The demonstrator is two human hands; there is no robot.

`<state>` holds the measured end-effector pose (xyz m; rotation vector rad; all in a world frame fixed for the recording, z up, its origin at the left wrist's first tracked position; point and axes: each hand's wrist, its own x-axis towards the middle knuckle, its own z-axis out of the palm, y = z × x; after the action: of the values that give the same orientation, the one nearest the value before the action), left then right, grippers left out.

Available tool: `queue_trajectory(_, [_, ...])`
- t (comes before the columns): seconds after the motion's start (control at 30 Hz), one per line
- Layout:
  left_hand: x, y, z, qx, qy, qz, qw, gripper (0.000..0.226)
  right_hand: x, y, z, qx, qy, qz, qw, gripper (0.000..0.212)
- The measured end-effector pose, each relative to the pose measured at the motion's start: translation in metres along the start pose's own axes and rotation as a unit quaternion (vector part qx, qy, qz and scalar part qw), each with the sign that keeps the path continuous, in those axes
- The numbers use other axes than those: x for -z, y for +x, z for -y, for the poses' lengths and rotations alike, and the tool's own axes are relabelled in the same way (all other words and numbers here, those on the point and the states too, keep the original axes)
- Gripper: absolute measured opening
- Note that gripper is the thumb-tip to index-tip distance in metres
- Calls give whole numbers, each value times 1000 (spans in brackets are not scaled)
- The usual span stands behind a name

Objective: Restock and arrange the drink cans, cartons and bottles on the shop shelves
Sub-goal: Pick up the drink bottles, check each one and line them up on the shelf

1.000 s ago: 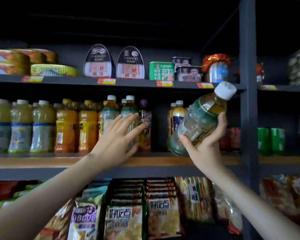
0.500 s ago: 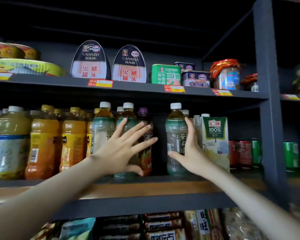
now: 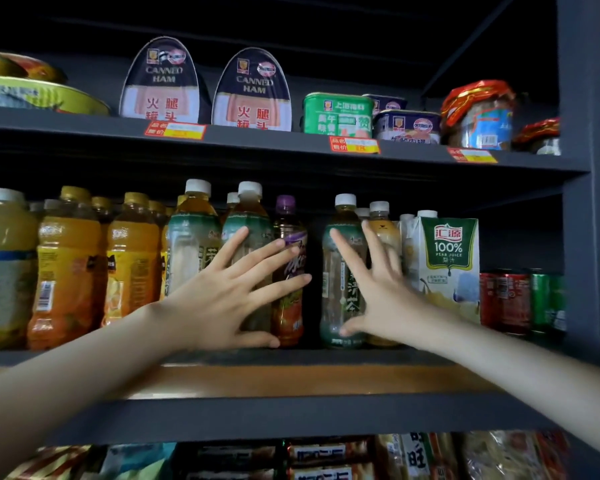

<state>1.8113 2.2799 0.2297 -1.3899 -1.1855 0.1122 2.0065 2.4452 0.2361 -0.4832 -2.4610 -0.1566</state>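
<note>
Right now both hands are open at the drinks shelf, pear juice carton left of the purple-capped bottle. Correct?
One slip: the head view shows the pear juice carton to the right of the purple-capped bottle, past the right hand. The rest holds: the left hand and right hand are both open at the drinks shelf.

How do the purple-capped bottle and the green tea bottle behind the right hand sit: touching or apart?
Apart: head view shows a dark gap between purple-capped bottle and green tea bottle.
</note>
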Motion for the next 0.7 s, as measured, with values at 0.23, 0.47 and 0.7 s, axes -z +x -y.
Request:
queue_trajectory(0.23, [1,1,-1,-6,17,14,1000,74,-2,16,-1,37,-97,43,994,135])
queue_trajectory(0.47, [5,4,3,-26,26,43,998,69,-25,50,7,-16,-95,54,994,131])
queue_trajectory(0.7, [5,2,3,-27,31,41,998,65,-49,89,8,-79,-118,85,986,131])
